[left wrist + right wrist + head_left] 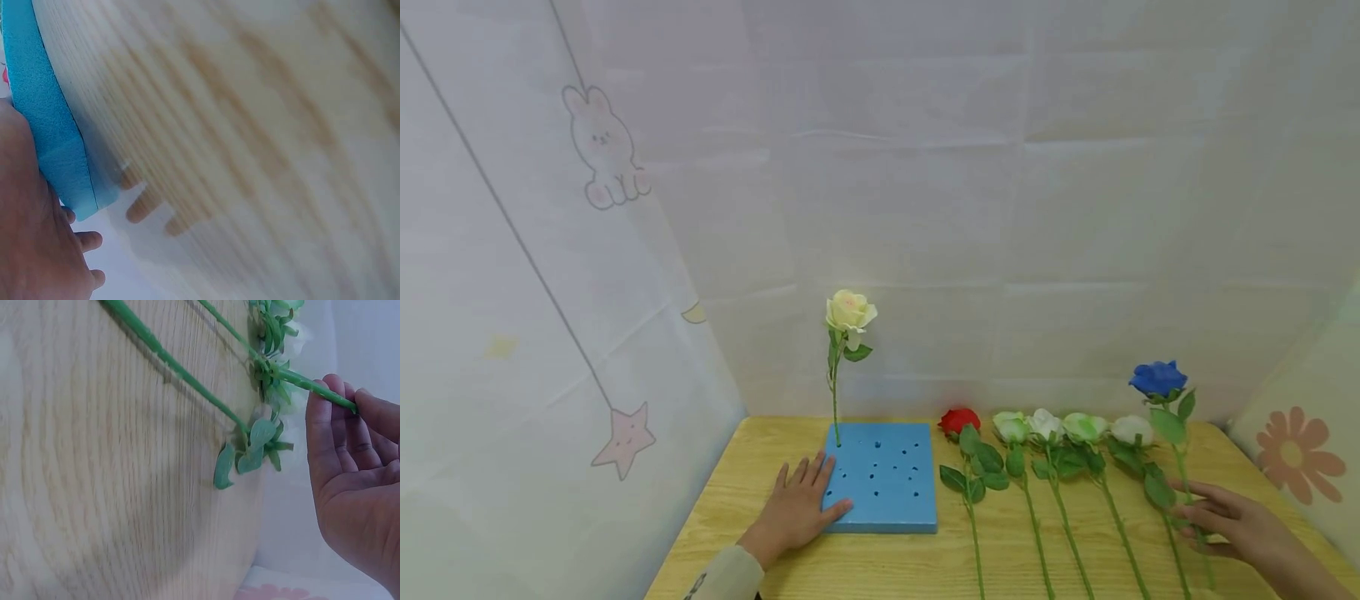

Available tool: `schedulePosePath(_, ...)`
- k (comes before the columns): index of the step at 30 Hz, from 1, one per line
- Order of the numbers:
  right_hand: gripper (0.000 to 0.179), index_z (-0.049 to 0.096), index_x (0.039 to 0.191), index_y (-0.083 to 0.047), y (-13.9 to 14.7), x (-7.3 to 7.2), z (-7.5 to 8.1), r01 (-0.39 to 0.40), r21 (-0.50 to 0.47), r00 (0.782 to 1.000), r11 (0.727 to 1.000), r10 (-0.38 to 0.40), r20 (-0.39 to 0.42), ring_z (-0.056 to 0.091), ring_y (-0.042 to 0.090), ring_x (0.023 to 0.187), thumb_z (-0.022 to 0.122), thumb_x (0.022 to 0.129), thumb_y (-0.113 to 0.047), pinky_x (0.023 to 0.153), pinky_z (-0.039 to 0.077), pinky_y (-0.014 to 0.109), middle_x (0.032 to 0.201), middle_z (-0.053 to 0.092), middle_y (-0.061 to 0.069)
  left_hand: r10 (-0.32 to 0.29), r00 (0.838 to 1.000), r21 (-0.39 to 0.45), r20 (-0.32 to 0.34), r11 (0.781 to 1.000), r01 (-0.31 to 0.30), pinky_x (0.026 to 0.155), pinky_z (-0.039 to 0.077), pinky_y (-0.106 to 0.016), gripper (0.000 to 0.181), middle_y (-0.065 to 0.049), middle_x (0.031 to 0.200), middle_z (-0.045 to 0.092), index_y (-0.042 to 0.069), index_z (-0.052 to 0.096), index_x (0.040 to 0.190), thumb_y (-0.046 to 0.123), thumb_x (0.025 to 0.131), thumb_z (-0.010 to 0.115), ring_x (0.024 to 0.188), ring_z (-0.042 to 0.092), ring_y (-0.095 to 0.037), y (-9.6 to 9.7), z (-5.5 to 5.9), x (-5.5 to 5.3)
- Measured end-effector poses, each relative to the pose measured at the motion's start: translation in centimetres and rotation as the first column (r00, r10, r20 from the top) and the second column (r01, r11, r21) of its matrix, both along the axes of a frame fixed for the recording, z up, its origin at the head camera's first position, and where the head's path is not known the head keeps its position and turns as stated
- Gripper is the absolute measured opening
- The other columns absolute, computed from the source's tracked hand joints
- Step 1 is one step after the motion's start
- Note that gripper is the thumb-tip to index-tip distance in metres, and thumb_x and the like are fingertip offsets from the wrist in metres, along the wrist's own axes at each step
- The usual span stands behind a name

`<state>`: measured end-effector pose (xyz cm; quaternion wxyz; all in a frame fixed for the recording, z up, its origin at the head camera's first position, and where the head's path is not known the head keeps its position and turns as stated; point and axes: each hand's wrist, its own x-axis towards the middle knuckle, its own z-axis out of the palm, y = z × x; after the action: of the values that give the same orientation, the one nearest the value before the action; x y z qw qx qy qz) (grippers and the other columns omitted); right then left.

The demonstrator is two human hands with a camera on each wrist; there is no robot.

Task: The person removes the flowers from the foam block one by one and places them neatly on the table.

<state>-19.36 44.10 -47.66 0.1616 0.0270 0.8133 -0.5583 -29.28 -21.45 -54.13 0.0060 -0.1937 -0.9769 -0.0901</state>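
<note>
My left hand (797, 504) rests with spread fingers on the left edge of a blue foam board (895, 500) dotted with small holes. One pale yellow rose (850, 312) stands upright in the board's back left part. At the right, my right hand (1232, 521) pinches the green stem (315, 388) of a blue rose (1158, 379) between thumb and fingers. The blue rose is raised off the table, bloom up. In the left wrist view, the left hand (40, 219) lies against the board's side (47, 100).
On the wooden table (760, 475) lie a red rose (960, 420) and several white and greenish roses (1085, 427), blooms toward the back, stems toward me. A pale cloth (910, 208) hangs behind, with printed cloth (602, 142) at the left side.
</note>
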Motion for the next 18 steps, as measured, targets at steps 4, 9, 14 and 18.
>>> schedulePosePath(4, 0.078, 0.018, 0.156, 0.013, 0.8, 0.0, -0.2, 0.033, 0.026, 0.999, 0.999, -0.033, 0.016, 0.069, 0.026, 0.104, 0.054, 0.106, -0.036, 0.089, 0.057, 0.048, 0.123, 0.068, 0.01, 0.0, 1.0, -0.009, -0.002, 1.0, 0.0, 0.115, 0.015, -0.071, 0.094, -0.015, 0.167, 0.023, 0.011, 0.027, 0.162, 0.077, 0.096, 0.033, 0.149, 0.026, -0.045, -0.2, -0.5, -0.2)
schedulePosePath(9, 0.076, 0.016, 0.154, 0.016, 2.2, -0.1, -0.8, 0.006, 0.009, 0.999, 1.0, -0.006, 0.037, 0.068, 0.028, 0.103, 0.051, 0.108, -0.034, 0.09, 0.057, 0.049, 0.121, 0.066, 0.009, -0.001, 1.0, -0.001, -0.014, 1.0, 0.001, 0.115, 0.013, -0.072, 0.095, -0.015, 0.167, 0.022, 0.011, 0.026, 0.162, 0.078, 0.096, 0.032, 0.149, 0.026, -0.046, -0.3, -0.8, -0.2)
schedulePosePath(14, 0.069, 0.021, 0.152, 0.017, 4.0, -0.1, -1.6, -0.036, -0.034, 0.996, 0.999, 0.039, 0.078, 0.068, 0.029, 0.103, 0.047, 0.11, -0.03, 0.089, 0.057, 0.048, 0.119, 0.067, 0.007, -0.014, 1.0, 0.012, 0.011, 1.0, 0.014, 0.115, 0.013, -0.073, 0.092, -0.017, 0.167, 0.022, 0.008, 0.028, 0.161, 0.075, 0.097, 0.036, 0.149, 0.026, -0.048, -0.4, -0.8, -0.1)
schedulePosePath(18, 0.069, 0.022, 0.152, 0.017, 5.1, -0.3, -2.2, -0.047, -0.012, 0.995, 0.999, 0.048, 0.086, 0.068, 0.029, 0.105, 0.045, 0.11, -0.032, 0.089, 0.057, 0.049, 0.123, 0.067, 0.011, -0.006, 1.0, -0.001, -0.008, 1.0, 0.006, 0.116, 0.014, -0.071, 0.094, -0.014, 0.167, 0.021, 0.011, 0.026, 0.162, 0.078, 0.096, 0.031, 0.149, 0.026, -0.045, -0.4, -1.1, -0.4)
